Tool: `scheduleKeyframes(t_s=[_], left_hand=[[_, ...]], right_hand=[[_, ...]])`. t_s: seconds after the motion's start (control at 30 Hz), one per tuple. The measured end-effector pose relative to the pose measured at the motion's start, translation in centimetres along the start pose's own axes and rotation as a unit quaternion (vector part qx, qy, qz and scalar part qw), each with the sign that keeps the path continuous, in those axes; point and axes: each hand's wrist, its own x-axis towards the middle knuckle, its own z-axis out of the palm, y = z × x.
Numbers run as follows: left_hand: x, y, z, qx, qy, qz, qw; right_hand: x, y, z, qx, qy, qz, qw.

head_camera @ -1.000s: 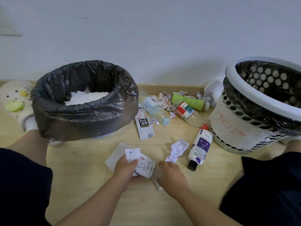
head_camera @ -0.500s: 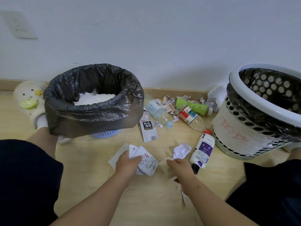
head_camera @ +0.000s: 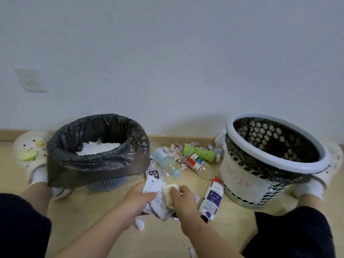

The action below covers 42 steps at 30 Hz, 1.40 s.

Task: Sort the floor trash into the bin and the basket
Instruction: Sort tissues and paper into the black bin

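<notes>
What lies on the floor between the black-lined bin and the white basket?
Head view: clear bottle, red-label bottle, green bottle, white bottle, paper scraps, wrapper.

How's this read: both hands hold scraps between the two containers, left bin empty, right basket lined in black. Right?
One thing is off. The left bin is not empty: the head view shows white trash inside it. The rest stands: the left hand and right hand hold scraps between the two containers, and the right basket is lined in black.
</notes>
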Motion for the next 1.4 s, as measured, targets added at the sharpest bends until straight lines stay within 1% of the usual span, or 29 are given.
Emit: scheduleKeyframes(t_s=[0.1,0.17,0.23,0.33,0.4,0.43,0.5,0.53,0.6,0.67,0.77,0.9,1.0,1.07,1.1,1.17,1.23,1.3,1.33,1.4], left_hand=[[-0.1,2.5,-0.4,0.02,0.024,0.031,0.999],[0.4,4.6,-1.0,0.053,0.046,0.071,0.995],[1.2,7.3,-1.6,0.094,0.068,0.117,0.986],[2.1,10.7,-2.9,0.125,0.078,0.145,0.978],[2.4,12.5,-4.4,0.076,0.049,0.119,0.989],[2.7,13.3,-5.8,0.022,0.012,0.096,0.995],[3.0,14.5,-8.2,-0.081,-0.077,0.06,0.992],[3.3,14.7,-9.4,-0.084,-0.102,0.06,0.989],[4.2,14.8,-11.5,-0.039,-0.101,0.071,0.992],[5.1,14.8,-13.5,-0.005,-0.052,0.083,0.995],[7.1,14.0,-16.5,-0.016,0.024,0.085,0.996],[10.1,11.7,-19.4,-0.003,0.124,0.074,0.989],[12.2,9.7,-20.1,0.017,0.184,0.049,0.982],[13.3,8.7,-20.2,0.071,0.211,0.034,0.974],[13.8,8.3,-20.2,0.116,0.21,0.027,0.97],[14.7,7.7,-20.4,0.219,0.179,0.007,0.959],[15.3,7.4,-20.5,0.306,0.136,-0.011,0.942],[15.8,7.2,-20.3,0.359,0.108,-0.024,0.927],[15.9,7.3,-20.3,0.391,0.106,-0.026,0.914],[15.8,7.7,-20.0,0.473,0.128,-0.026,0.872]], right_hand=[[-0.2,-2.5,0.3,0.035,-0.02,-0.017,0.999],[-0.2,-4.8,0.6,0.054,-0.044,-0.03,0.997],[0.3,-7.2,1.4,0.059,-0.069,-0.048,0.995],[0.9,-10.3,2.8,0.057,-0.093,-0.064,0.992],[1.3,-11.9,3.8,0.062,-0.1,-0.081,0.99],[1.7,-12.7,4.7,0.07,-0.098,-0.093,0.988],[2.0,-14.0,6.3,0.079,-0.081,-0.107,0.988],[2.1,-14.4,7.1,0.074,-0.077,-0.112,0.988],[2.6,-15.1,9.0,0.049,-0.078,-0.134,0.987],[3.5,-15.7,11.0,0.001,-0.081,-0.158,0.984],[5.5,-16.3,13.8,-0.085,-0.083,-0.194,0.974],[8.4,-16.6,17.1,-0.205,-0.077,-0.231,0.948],[10.5,-16.3,19.2,-0.299,-0.081,-0.251,0.917],[12.0,-16.0,20.7,-0.375,-0.086,-0.24,0.891],[12.7,-15.6,21.2,-0.416,-0.095,-0.228,0.875],[13.7,-14.7,22.1,-0.499,-0.13,-0.192,0.835],[14.3,-13.8,22.6,-0.557,-0.163,-0.158,0.799],[14.7,-13.4,22.7,-0.582,-0.173,-0.14,0.782],[14.7,-13.5,22.7,-0.59,-0.167,-0.141,0.777],[14.7,-13.5,22.5,-0.61,-0.143,-0.16,0.763]])
